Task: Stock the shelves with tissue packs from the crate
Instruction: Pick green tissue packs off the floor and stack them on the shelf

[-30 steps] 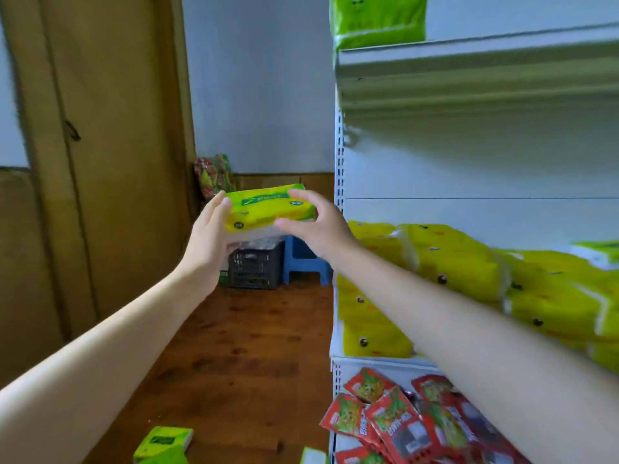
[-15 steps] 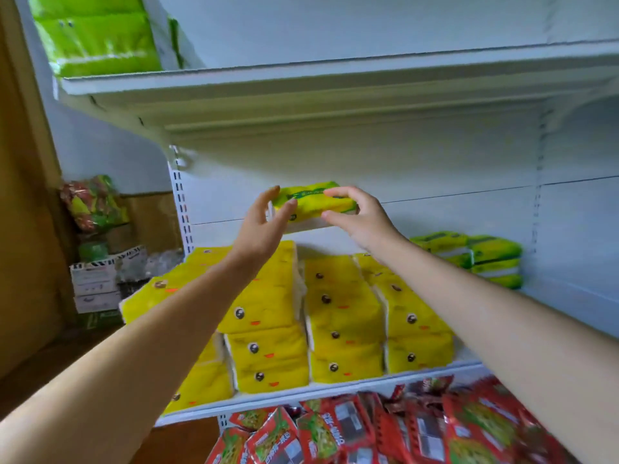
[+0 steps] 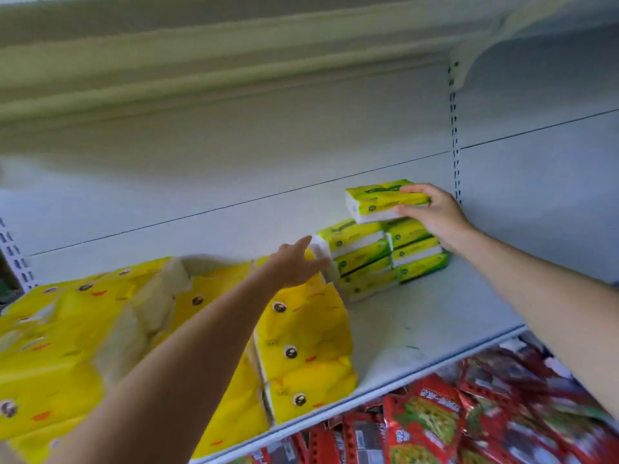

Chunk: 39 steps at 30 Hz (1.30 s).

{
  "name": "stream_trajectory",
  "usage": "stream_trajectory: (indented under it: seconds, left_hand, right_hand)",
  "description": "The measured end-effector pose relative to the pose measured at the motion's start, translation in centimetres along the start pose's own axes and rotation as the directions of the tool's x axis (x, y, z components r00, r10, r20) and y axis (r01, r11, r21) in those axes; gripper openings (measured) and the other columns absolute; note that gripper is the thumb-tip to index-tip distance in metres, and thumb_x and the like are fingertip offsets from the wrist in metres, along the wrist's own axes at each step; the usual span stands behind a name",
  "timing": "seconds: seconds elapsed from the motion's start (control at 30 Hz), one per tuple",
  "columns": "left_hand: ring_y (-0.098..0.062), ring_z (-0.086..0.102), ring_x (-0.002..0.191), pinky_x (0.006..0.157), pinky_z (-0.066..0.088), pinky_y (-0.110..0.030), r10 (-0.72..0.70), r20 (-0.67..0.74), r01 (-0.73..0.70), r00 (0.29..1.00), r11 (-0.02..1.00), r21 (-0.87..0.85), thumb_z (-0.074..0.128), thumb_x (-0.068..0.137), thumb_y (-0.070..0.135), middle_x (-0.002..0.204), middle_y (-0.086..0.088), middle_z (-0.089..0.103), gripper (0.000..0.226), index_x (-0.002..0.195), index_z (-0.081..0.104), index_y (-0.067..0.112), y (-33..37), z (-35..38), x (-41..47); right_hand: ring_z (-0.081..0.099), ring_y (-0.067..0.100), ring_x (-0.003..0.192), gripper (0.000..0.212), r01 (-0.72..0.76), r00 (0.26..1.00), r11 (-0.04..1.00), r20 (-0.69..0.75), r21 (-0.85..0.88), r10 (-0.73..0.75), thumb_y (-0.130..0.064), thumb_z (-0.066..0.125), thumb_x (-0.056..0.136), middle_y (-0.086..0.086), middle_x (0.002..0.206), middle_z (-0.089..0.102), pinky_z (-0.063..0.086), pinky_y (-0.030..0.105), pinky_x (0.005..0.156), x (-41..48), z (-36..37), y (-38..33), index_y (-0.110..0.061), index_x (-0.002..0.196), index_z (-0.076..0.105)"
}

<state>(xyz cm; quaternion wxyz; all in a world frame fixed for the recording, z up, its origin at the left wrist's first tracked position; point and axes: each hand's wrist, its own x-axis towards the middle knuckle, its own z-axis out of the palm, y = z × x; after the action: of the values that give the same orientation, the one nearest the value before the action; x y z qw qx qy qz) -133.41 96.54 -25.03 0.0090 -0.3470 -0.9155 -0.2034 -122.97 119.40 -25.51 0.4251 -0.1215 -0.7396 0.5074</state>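
Observation:
My right hand (image 3: 430, 212) grips a green tissue pack (image 3: 375, 200) by its right end, holding it just over two stacks of green tissue packs (image 3: 378, 256) at the back of the white shelf (image 3: 418, 333). My left hand (image 3: 294, 264) is held out with straight fingers, empty, its fingertips near the left side of the green stacks. The crate is out of view.
Yellow duck-print tissue packs (image 3: 301, 333) fill the left part of the same shelf. Another shelf (image 3: 234, 72) hangs close overhead. Red snack packets (image 3: 469, 420) lie on the shelf below. A slotted upright (image 3: 454, 135) runs up the back panel just right of the stacks.
My view has swung right along the shelf. My left hand has let go of the green pack; my right hand has carried it alone over to the green stacks.

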Motion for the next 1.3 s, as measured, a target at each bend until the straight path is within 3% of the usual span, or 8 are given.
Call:
stream_trajectory:
  seconds: [0.2,0.4,0.47,0.63,0.77,0.9,1.03,1.3]
  left_hand:
    - [-0.031,0.025,0.14,0.113,0.026,-0.041,-0.109,0.087,0.093,0.99,0.981,0.172,0.05,0.088,0.055,0.152,-0.015,0.027,0.075,0.148,0.023,0.02,-0.4,2.9,2.9]
    - [-0.031,0.016,0.143,0.116,0.016,-0.042,-0.134,0.06,0.114,0.989,0.958,0.264,0.043,0.092,0.052,0.155,-0.015,0.022,0.07,0.15,0.018,0.021,-0.6,4.0,3.6]
    - [-0.031,0.013,0.144,0.117,0.014,-0.043,-0.145,0.062,0.123,0.987,0.953,0.277,0.042,0.093,0.051,0.156,-0.014,0.019,0.07,0.15,0.016,0.021,-0.6,4.0,3.7]
    - [-0.034,0.011,0.144,0.115,0.014,-0.045,-0.174,0.061,0.152,0.983,0.951,0.269,0.041,0.092,0.052,0.156,-0.012,0.016,0.069,0.15,0.014,0.025,-0.8,4.2,3.8]
    - [-0.034,0.011,0.144,0.114,0.015,-0.046,-0.184,0.053,0.164,0.982,0.95,0.267,0.041,0.092,0.052,0.157,-0.01,0.016,0.068,0.15,0.014,0.027,-0.9,4.3,3.7]
    - [-0.033,0.015,0.143,0.115,0.019,-0.047,-0.176,0.039,0.161,0.984,0.953,0.259,0.043,0.09,0.054,0.156,-0.009,0.02,0.07,0.149,0.017,0.027,-1.3,4.4,3.9]
    - [-0.029,0.02,0.143,0.115,0.021,-0.043,-0.144,0.036,0.133,0.989,0.968,0.212,0.045,0.089,0.058,0.154,-0.01,0.024,0.072,0.148,0.023,0.022,-0.9,3.7,3.4]
    - [-0.03,0.031,0.137,0.109,0.028,-0.04,-0.071,-0.045,0.076,0.996,0.988,0.136,0.034,0.096,0.051,0.152,-0.012,0.03,0.061,0.147,0.027,0.017,-0.6,0.4,0.7]
  right_hand:
    - [0.059,0.028,0.106,0.035,-0.066,0.996,0.997,-0.058,-0.032,0.064,-0.012,0.074,0.075,0.009,0.116,0.061,0.048,0.045,0.095,4.4,-3.2,5.0,-0.028,0.102,0.06]
    - [0.055,0.019,0.092,0.04,-0.087,0.994,0.992,-0.071,-0.092,0.081,-0.007,0.072,0.076,0.009,0.106,0.06,0.043,0.019,0.071,7.5,-4.4,7.5,-0.017,0.113,0.062]
    - [0.053,0.019,0.092,0.04,-0.084,0.996,0.99,-0.045,-0.11,0.079,-0.006,0.07,0.077,0.008,0.104,0.058,0.04,0.018,0.068,7.8,-4.0,7.8,-0.017,0.114,0.062]
    - [0.053,0.023,0.097,0.036,-0.083,0.996,0.99,0.029,-0.116,0.087,-0.011,0.068,0.078,0.008,0.106,0.057,0.041,0.029,0.082,7.7,-2.1,8.7,-0.032,0.107,0.058]
    - [0.05,0.021,0.098,0.042,-0.086,0.996,0.99,0.023,-0.114,0.09,-0.012,0.067,0.081,0.006,0.109,0.053,0.039,0.027,0.083,7.2,-1.7,8.7,-0.025,0.119,0.056]
    - [0.031,0.022,0.133,0.056,-0.026,0.999,0.98,-0.051,-0.196,0.016,-0.014,0.066,0.082,0.009,0.144,0.03,0.027,0.028,0.106,6.6,-1.4,7.7,-0.024,0.134,0.046]
    - [0.019,0.02,0.14,0.052,0.071,0.99,0.957,-0.099,-0.282,-0.102,-0.013,0.062,0.084,0.007,0.151,0.021,0.018,0.022,0.106,5.3,-1.4,5.8,-0.022,0.133,0.047]
    - [0.026,0.019,0.138,0.046,0.299,0.954,0.861,0.13,-0.41,-0.27,-0.011,0.062,0.084,0.004,0.149,0.029,0.019,0.023,0.107,1.9,2.0,0.0,-0.018,0.129,0.053]
